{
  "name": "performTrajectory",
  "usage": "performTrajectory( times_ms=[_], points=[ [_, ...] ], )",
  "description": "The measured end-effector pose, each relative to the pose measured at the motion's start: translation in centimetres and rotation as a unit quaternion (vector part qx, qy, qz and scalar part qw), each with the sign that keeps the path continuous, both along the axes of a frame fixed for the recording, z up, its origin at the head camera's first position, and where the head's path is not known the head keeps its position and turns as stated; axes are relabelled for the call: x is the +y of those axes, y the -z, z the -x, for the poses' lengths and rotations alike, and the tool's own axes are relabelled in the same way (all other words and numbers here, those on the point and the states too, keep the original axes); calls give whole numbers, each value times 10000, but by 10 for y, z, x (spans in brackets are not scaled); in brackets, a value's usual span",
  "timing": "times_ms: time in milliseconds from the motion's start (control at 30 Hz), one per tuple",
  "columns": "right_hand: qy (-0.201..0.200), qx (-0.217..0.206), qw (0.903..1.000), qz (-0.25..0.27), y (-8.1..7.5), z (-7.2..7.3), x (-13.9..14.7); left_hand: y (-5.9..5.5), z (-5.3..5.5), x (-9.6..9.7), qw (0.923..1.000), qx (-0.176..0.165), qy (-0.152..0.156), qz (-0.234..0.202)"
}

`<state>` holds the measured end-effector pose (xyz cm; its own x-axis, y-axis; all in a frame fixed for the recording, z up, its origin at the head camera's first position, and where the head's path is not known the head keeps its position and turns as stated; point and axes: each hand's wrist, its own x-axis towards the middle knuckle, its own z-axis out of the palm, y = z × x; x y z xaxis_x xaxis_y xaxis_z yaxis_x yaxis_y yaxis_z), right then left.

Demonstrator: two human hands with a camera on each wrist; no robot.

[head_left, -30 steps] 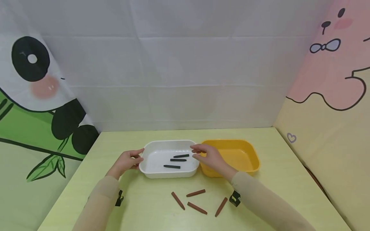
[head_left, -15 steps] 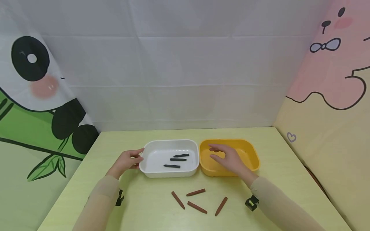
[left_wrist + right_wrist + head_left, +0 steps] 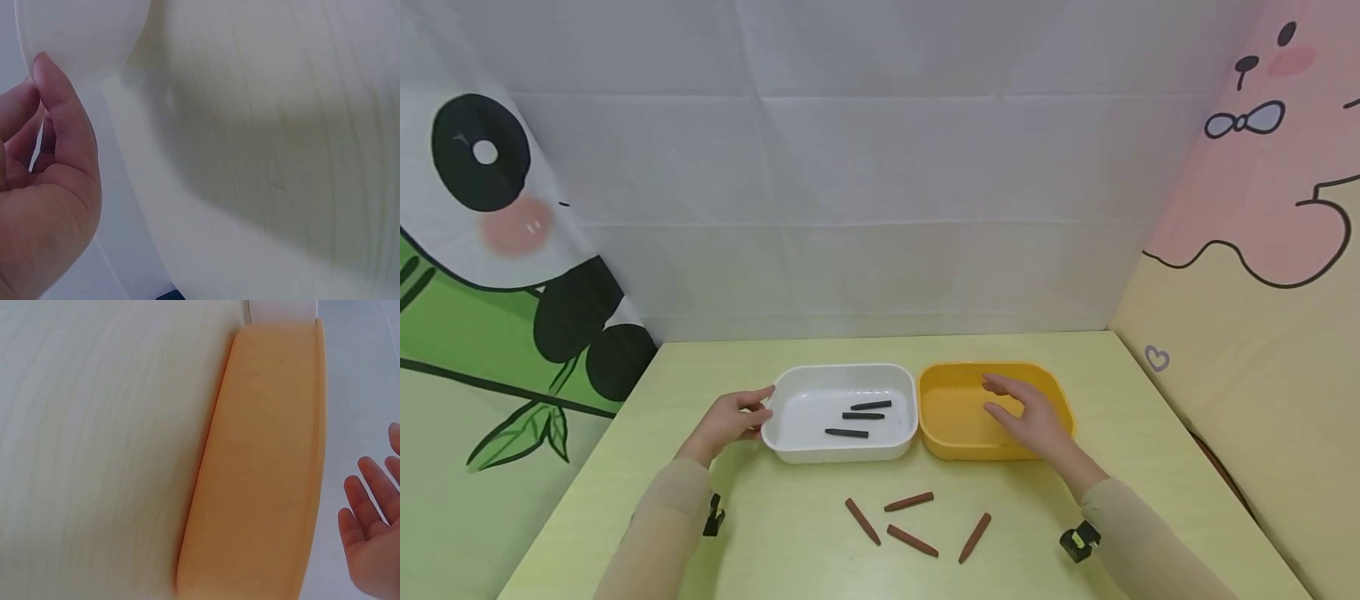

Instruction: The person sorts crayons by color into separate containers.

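My left hand (image 3: 724, 423) pinches the left rim of a white tray (image 3: 842, 456); in the left wrist view its thumb lies against the tray's outer wall (image 3: 87, 37). Inside that tray lie 3 black crayons (image 3: 862, 415), all near its middle and right. Over the yellow tray (image 3: 940, 425) hovers my right hand (image 3: 1033, 417), its fingers loosely spread and holding nothing. From the right wrist, the yellow tray's side (image 3: 256, 462) shows beside the relaxed fingers (image 3: 359, 500). Several brown crayons (image 3: 912, 540) are scattered on the table in front of the trays.
Both trays stand side by side on a pale yellow table (image 3: 790, 533). A white cloth backdrop (image 3: 880, 200) rises behind it, with cartoon-printed panels at left and right. Each wrist wears a black mount (image 3: 1081, 542).
My right hand has moved right, from the white tray's right rim to above the yellow tray. The left hand, trays and crayons have stayed in place.
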<state>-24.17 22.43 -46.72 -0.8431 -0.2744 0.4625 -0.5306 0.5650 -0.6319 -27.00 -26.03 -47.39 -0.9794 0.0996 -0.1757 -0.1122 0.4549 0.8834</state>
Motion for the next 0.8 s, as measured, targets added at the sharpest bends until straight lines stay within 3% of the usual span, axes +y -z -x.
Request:
performTrajectory(
  times_ms=[500, 800],
  points=[
    [1061, -541, 9928, 105, -2, -2, 57, 5, 1, 0, 9999, 25, -69, -130],
    [1390, -1620, 9746, 681, -2, -1, 90, 3, -7, 1, 9996, 255, 99, 19]
  ],
)
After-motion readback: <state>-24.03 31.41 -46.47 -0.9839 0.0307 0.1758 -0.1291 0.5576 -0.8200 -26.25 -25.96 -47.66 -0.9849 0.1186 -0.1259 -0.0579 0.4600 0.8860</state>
